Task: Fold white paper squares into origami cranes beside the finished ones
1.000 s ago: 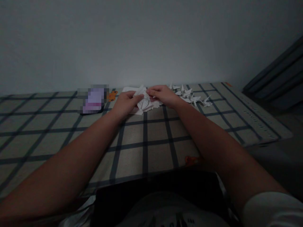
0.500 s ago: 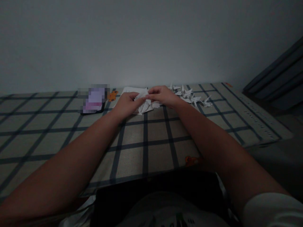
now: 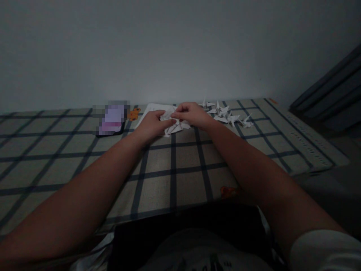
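Note:
A partly folded piece of white paper (image 3: 168,114) is between my two hands near the far side of the table. My left hand (image 3: 153,121) grips its left side, thumb stretched across the front. From the right, my right hand (image 3: 190,113) pinches the paper with thumb and fingers. Behind and below lie white paper sheets (image 3: 150,108), partly covered by my hands, and more white paper pieces (image 3: 176,130) rest just beneath the thumbs. Several folded paper cranes (image 3: 222,111) are grouped to the right of my right hand.
A phone (image 3: 114,116) with a lit, blurred screen lies at the left on the checked tablecloth (image 3: 158,169). A grey wall (image 3: 180,49) stands directly behind the table. At the far right hangs a dark curtain (image 3: 335,86).
The paper between my hands sits lower and flatter than before. My right fingers have shifted slightly left over it, and my left thumb is a little lower.

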Tool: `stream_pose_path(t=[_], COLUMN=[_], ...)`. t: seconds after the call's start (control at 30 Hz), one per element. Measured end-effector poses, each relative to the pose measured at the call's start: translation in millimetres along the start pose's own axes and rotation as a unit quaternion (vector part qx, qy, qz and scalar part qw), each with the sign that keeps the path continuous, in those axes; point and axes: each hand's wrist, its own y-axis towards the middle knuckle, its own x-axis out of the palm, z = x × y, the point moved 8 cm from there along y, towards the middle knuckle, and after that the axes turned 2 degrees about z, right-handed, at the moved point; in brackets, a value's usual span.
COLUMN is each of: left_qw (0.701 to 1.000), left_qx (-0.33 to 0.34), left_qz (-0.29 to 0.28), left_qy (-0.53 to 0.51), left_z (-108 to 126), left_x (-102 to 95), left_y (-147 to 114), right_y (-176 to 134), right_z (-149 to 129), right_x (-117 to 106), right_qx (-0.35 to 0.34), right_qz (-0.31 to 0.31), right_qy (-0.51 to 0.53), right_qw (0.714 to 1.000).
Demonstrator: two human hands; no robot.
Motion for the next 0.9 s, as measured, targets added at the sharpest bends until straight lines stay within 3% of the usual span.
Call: stream_pose_path(t=[0.23, 0.73, 0.9], left_qw=[0.984, 0.997, 0.987], left_qx=[-0.051, -0.028, -0.047], left_qz=[-0.017, -0.038, -0.028], left_qy=[-0.172, -0.066, -0.154], left_z=[-16.5, -11.3, -17.0], left_x=[11.0, 9.4, 13.5], left_y=[6.1, 4.0, 5.4], right_y=[3.7, 0.2, 5.2], right_z=[11.1, 12.4, 12.5], right_x=[-3.8, 7.9, -1.9], right_qx=[0.007, 0.038, 0.026], right_qz=[-0.022, -0.063, -0.001], right_qy=[0.097, 0.112, 0.082], right_qw=[0.995, 0.991, 0.996])
